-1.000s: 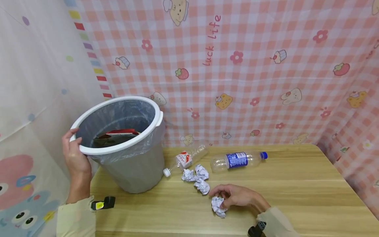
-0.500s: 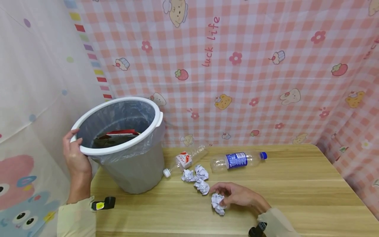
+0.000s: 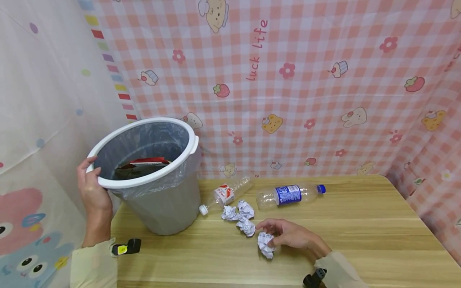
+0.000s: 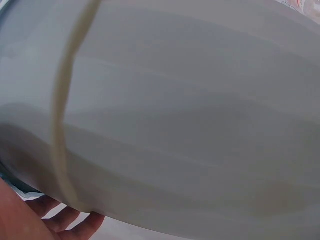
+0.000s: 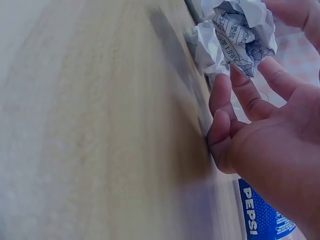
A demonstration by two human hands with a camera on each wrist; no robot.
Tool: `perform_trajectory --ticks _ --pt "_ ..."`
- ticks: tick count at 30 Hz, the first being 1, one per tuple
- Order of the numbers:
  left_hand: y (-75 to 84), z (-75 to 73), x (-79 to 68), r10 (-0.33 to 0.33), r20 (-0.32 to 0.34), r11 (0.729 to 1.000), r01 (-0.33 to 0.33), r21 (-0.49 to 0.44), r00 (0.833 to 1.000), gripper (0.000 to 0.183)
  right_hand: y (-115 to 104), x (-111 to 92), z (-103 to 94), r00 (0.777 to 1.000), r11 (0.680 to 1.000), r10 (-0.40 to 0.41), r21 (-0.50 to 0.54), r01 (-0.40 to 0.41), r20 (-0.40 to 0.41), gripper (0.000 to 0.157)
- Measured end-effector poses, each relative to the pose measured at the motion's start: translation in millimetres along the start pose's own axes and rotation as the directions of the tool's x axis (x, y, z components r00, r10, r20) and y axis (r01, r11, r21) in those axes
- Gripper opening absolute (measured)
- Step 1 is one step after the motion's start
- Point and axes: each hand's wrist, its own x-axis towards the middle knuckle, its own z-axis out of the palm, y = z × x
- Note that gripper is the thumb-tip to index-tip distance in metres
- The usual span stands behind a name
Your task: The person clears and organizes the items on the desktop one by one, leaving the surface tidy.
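Note:
At the left of the head view, my left hand point(image 3: 94, 192) grips the white rim of a grey trash bin point(image 3: 169, 210). Part of its wall point(image 4: 190, 115) fills the left wrist view, fingers curled at the edge. A plastic liner covers the bin's inside, with red and dark items lying in it. My right hand point(image 3: 293, 236) pinches a crumpled paper ball point(image 3: 265, 245) between thumb and fingers. Printed text shows on this paper point(image 5: 240, 35) in the right wrist view. Several more crumpled paper balls point(image 3: 246, 226) lie together just left of that hand.
Behind the paper balls lies a clear plastic bottle point(image 3: 225, 193) with a white cap and red-white label. To its right is a Pepsi bottle point(image 3: 288, 194) with a blue cap. Both rest on the wooden table point(image 3: 360, 224). A pink checked cloth point(image 3: 306, 100) hangs behind.
My right hand and the paper ball in its fingers have shifted slightly away from the table's near side. The left hand and bin stay as they were.

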Motion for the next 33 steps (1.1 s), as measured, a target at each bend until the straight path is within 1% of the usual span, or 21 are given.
perform_trajectory --ticks 3,8,14,17,23,28,33 --pt "-0.2 0.0 -0.2 0.011 -0.005 1.0 -0.011 -0.006 1.0 0.038 -0.8 0.3 -0.2 1.0 1.0 -0.005 0.011 0.005 -0.004 0.053" --pt "-0.2 0.0 0.5 0.01 -0.011 1.0 -0.01 0.006 1.0 0.038 -1.7 0.4 -1.0 1.0 1.0 -0.005 0.03 0.005 -0.02 0.053" --pt "0.0 0.5 1.1 0.004 -0.006 1.0 -0.004 -0.011 1.0 0.037 -2.5 0.5 -3.2 0.999 0.995 0.006 0.097 -0.002 -0.038 0.055" --pt "-0.4 0.2 1.0 -0.004 0.002 1.0 0.004 -0.005 1.0 0.037 -4.5 0.4 -4.7 0.998 0.993 0.021 0.12 -0.014 -0.059 0.056" --pt "-1.0 -0.3 1.5 -0.012 0.013 1.0 0.012 -0.003 1.0 0.038 -13.4 1.7 -8.1 0.994 0.994 0.017 0.111 -0.004 -0.108 0.059" --pt "-0.2 -0.2 0.2 -0.005 0.014 1.0 0.005 0.013 1.0 0.038 -23.8 5.0 -14.0 0.99 0.997 -0.024 0.069 0.034 -0.14 0.055" --pt "0.3 0.2 -0.1 0.0 0.0 1.0 0.0 0.005 1.0 0.038 -34.1 6.8 -20.3 0.986 0.996 -0.061 0.051 0.07 -0.158 0.053"
